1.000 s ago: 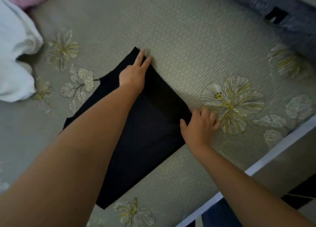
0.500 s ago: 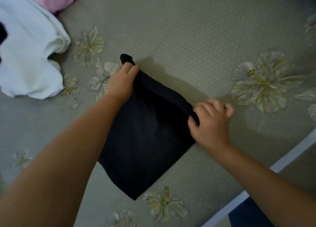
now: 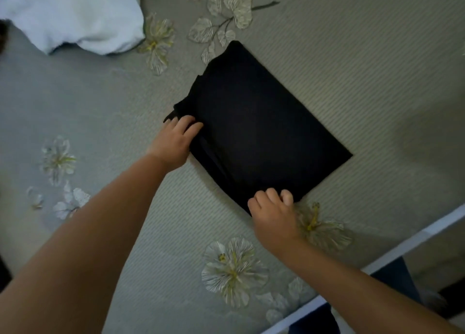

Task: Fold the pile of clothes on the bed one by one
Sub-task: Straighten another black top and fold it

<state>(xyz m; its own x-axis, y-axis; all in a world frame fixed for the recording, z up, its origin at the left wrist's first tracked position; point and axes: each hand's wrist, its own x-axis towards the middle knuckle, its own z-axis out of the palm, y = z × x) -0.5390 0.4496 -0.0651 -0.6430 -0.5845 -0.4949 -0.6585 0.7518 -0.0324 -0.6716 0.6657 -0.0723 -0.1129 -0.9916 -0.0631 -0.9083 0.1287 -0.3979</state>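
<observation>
Both hands on the near edge of a folded black garment.

Left hand has fingers curled onto the layered left corner, gripping it; right hand pinches the near right corner. Black garment lies flat as a rectangle on the grey floral bedspread. White garment bunched far left, well apart.

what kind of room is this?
Probably a bedroom. The hands work on a bed covered by a grey-green spread embroidered with flowers, a folded black garment lies on it, and white clothing waits at the upper left.
</observation>
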